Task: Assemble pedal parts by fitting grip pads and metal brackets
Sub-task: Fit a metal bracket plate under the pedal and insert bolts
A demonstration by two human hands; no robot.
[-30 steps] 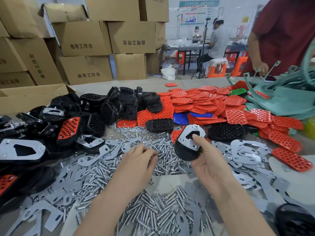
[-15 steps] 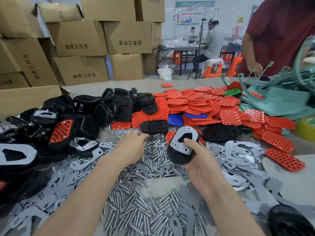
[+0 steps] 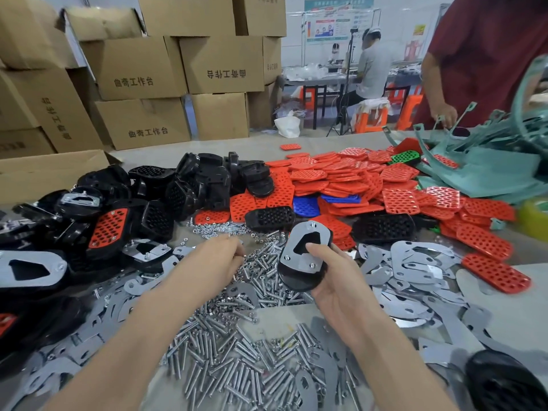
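Observation:
My right hand (image 3: 335, 280) grips a black pedal body (image 3: 296, 277) with a grey metal bracket (image 3: 305, 243) laid on top; my thumb presses on the bracket. My left hand (image 3: 216, 262) reaches into the pile of silver bolts and nuts (image 3: 267, 262), fingers curled down among them; what they hold is hidden. Red grip pads (image 3: 341, 179) lie heaped behind, beside black pedal bodies (image 3: 207, 182). Loose metal brackets (image 3: 415, 262) lie to the right.
More bolts (image 3: 237, 366) cover the near table. Finished pedals (image 3: 106, 229) pile at the left. Teal parts (image 3: 489, 161) and another person's hand (image 3: 444, 114) are at the far right. Cardboard boxes (image 3: 142, 81) stand behind.
My left hand moved forward and left across the bolt pile toward the nuts. My right hand kept the pedal, tilting it slightly.

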